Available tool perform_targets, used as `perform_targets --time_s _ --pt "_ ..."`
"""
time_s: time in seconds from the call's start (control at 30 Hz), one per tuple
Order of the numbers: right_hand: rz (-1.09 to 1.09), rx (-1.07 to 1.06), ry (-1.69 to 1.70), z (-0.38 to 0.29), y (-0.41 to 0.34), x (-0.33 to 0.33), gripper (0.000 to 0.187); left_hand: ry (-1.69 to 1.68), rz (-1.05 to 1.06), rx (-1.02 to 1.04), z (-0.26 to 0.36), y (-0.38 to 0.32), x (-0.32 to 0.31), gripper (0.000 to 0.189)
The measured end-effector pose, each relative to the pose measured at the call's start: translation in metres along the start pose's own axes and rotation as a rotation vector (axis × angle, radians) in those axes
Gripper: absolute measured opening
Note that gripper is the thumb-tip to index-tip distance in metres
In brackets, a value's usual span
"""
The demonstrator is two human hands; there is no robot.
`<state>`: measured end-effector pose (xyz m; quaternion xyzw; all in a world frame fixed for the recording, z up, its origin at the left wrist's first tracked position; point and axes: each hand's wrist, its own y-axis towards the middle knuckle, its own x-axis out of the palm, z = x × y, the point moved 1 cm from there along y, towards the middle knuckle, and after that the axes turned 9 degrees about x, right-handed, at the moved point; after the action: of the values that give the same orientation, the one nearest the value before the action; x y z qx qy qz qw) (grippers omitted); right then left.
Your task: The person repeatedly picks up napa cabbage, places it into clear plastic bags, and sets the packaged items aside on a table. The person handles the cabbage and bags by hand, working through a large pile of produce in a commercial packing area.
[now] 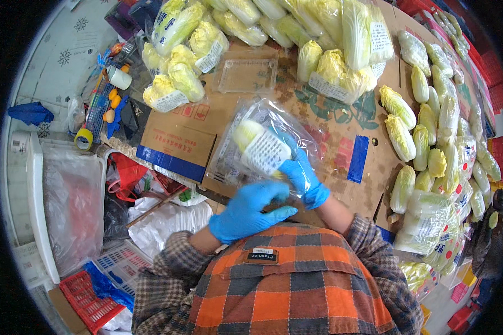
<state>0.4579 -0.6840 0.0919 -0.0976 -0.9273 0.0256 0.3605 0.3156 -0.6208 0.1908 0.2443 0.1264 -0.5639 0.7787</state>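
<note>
My right hand (304, 176), in a blue glove, grips a clear plastic bag (306, 138). Inside or under the film lies a small Chinese cabbage (248, 133) with a white printed label (266, 153) over it. My left hand (251, 209), also blue-gloved, is just below the bag with fingers curled and thumb apart; it seems to hold nothing. Beneath the cabbage, more flat clear bags (224, 167) rest on the cardboard. The fingertips of my right hand are partly covered by the film.
Cardboard (339, 130) covers the table. Bagged cabbages (358, 37) are piled along its far side, with a clear plastic tray (248, 73) between groups. Loose cabbages (400, 138) lie at the right. Yellow tape (84, 139) and a blue basket (97, 109) are at the left.
</note>
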Motion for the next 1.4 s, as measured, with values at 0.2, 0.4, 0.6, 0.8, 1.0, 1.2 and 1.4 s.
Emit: perform_targets --time_s 0.2,0.4,0.6,0.8,1.0,1.2,1.4 --pt "-0.144 0.232 -0.482 -0.038 -0.008 -0.018 0.062 0.861 -0.069 0.148 -0.041 0.065 -0.074 0.042" --pt "-0.274 0.113 -0.903 -0.078 -0.006 -0.026 0.062 0.538 -0.155 0.139 -0.07 0.074 -0.088 0.011" --pt "-0.39 0.408 -0.91 -0.082 -0.009 -0.032 0.056 0.512 -0.136 0.179 -0.065 0.073 -0.089 0.008" --pt "-0.407 0.411 -0.934 -0.059 -0.013 -0.044 0.053 0.483 -0.168 0.18 -0.073 0.07 -0.076 0.01" --pt "-0.403 0.375 -0.68 -0.015 -0.027 -0.038 0.051 0.575 -0.22 0.236 -0.069 0.072 -0.074 0.013" --pt "-0.217 0.156 -1.02 0.022 -0.024 -0.037 0.055 0.915 -0.011 0.138 -0.062 0.063 -0.046 0.025" --pt "-0.246 0.203 -1.109 -0.02 -0.031 -0.026 0.05 0.242 0.126 -0.221 -0.042 0.004 0.036 0.052"
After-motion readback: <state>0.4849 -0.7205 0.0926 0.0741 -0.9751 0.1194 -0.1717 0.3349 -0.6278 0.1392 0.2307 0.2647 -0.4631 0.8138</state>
